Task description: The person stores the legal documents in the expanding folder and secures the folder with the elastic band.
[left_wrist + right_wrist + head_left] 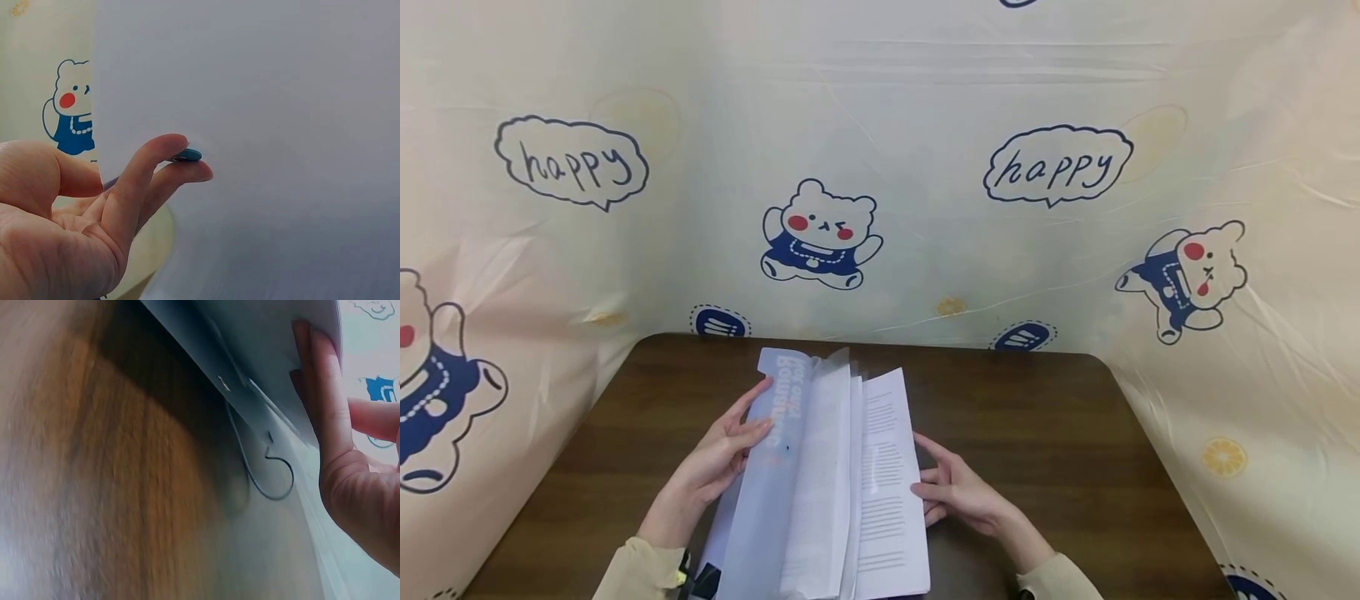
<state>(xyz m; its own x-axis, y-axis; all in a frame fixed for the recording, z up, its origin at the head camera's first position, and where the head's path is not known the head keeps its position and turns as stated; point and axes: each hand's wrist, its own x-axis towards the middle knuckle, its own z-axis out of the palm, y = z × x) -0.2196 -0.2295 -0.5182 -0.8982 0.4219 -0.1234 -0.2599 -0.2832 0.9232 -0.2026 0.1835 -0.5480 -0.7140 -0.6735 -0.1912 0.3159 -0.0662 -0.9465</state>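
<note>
A folder with a translucent blue cover (767, 492) stands open at the table's middle, with a stack of printed sheets (883, 483) inside. My left hand (718, 454) grips the cover's left edge, thumb on its front face. In the left wrist view, a small teal piece (187, 154) shows between two fingertips of that hand (94, 219); its kind is unclear. My right hand (958, 492) holds the right edge of the sheets between thumb and fingers. In the right wrist view, fingers of that hand (337, 425) lie against the back of the stack.
A dark wooden table (1037, 433) lies under the folder. Behind it and at the sides hangs a pale curtain (925, 125) with bears and "happy" bubbles. A thin dark cord loop (292, 478) hangs by the folder's edge in the right wrist view.
</note>
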